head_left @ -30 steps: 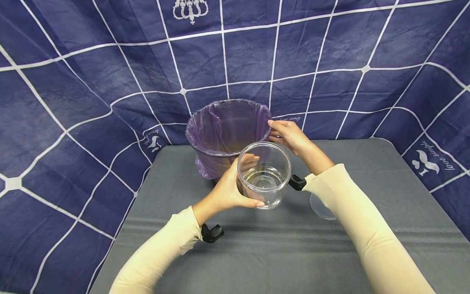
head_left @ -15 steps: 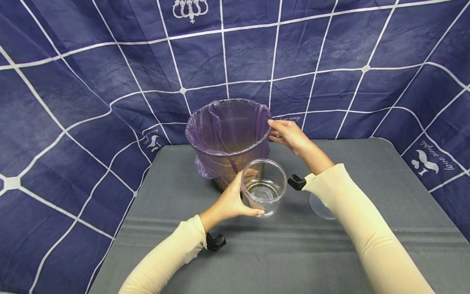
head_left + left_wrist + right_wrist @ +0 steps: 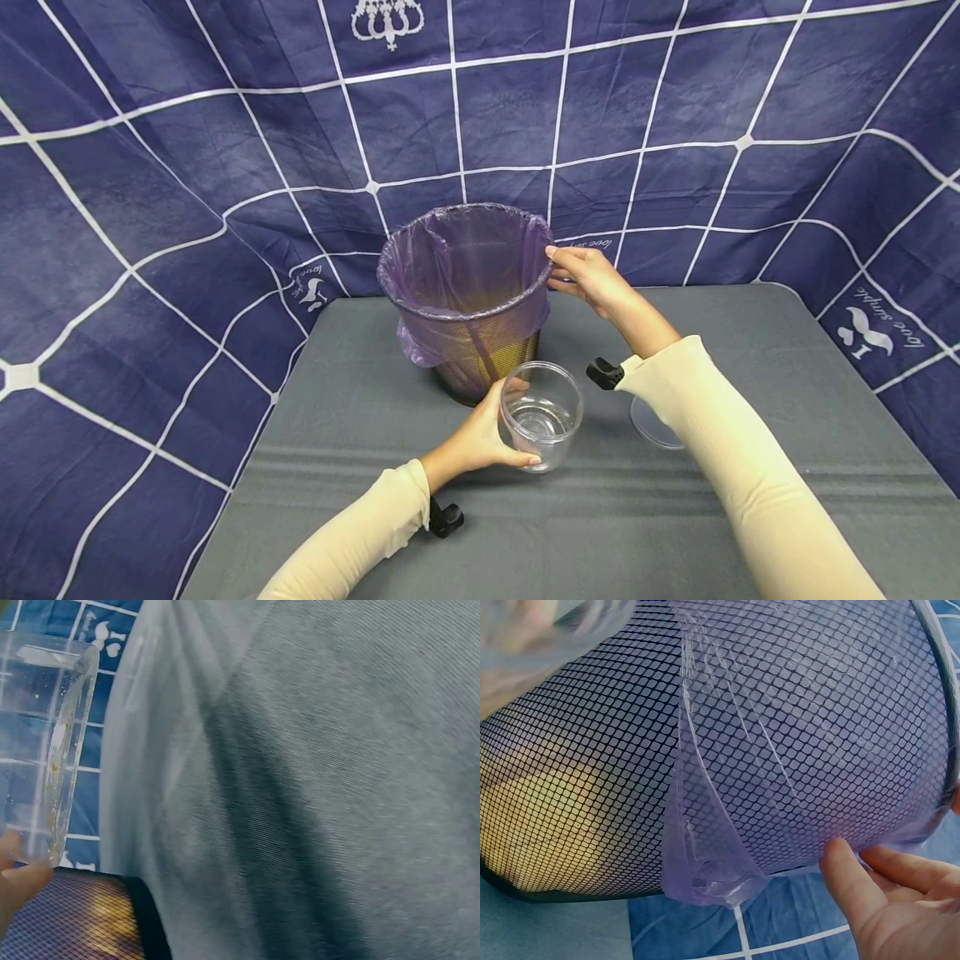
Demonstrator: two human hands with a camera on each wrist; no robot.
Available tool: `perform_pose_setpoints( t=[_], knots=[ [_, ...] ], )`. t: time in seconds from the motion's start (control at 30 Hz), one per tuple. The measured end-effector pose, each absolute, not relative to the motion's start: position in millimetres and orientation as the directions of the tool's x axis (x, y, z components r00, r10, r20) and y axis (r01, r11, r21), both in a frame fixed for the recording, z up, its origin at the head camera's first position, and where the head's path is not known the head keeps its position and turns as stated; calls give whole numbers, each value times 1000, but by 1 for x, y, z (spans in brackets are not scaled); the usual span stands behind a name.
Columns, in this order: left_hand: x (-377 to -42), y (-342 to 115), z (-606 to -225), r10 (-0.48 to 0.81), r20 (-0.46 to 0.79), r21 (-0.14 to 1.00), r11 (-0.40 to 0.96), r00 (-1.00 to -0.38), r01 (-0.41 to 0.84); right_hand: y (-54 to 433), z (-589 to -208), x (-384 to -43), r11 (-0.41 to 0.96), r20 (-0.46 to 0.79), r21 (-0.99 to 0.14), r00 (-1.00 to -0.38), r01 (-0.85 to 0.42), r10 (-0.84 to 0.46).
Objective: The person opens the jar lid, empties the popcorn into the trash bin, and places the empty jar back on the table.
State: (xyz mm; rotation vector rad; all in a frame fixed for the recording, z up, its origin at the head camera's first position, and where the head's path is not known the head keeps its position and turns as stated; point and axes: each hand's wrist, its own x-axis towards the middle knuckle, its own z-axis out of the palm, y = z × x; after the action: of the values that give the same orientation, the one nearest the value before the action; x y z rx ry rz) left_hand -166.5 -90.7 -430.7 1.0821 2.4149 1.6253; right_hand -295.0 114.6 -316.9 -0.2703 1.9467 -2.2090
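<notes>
My left hand [image 3: 480, 435] grips a clear plastic jar [image 3: 546, 427] by its side, thumb in front and fingers behind. The jar's mouth faces up, and the left wrist view shows small yellowish specks near one end of the jar [image 3: 37, 742]. Behind it stands a black mesh trash bin [image 3: 467, 367], lined with a purple plastic bag [image 3: 457, 258] folded over the rim. My right hand [image 3: 596, 282] holds the bin's right rim, its other fingers against the outside. Something yellow [image 3: 555, 817] shows through the lower mesh.
A clear round lid [image 3: 648, 423] lies flat on the grey cloth-covered table [image 3: 570, 533], partly under the right forearm. A blue curtain [image 3: 675, 108] with white lines closes off the back and sides.
My left hand has brought the jar down and toward me, away from the bin, so more of the bin's front shows. The right hand stays at the rim.
</notes>
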Motion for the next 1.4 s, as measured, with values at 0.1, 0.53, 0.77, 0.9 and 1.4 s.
perform_pose_setpoints(
  t=[0.1, 0.53, 0.77, 0.9, 1.4],
  knots=[
    [-172, -92, -449, 550, 304, 827, 254, -778, 502, 114, -316, -295, -129, 13, -991, -966, 21, -257],
    [-169, -94, -481, 574, 231, 849, 275, -786, 451, 113, -315, -292, -141, 5, -990, -969, 31, -247],
    [-155, -93, -462, 588, 170, 890, 253, -791, 380, 111, -315, -292, -153, 7, -988, -968, 32, -249],
    [-156, -94, -465, 575, 172, 895, 248, -800, 371, 110, -315, -292, -157, 7, -987, -968, 33, -251],
    [-170, -100, -502, 585, 192, 871, 269, -788, 412, 119, -317, -288, -150, 35, -989, -956, 10, -292]
  ],
)
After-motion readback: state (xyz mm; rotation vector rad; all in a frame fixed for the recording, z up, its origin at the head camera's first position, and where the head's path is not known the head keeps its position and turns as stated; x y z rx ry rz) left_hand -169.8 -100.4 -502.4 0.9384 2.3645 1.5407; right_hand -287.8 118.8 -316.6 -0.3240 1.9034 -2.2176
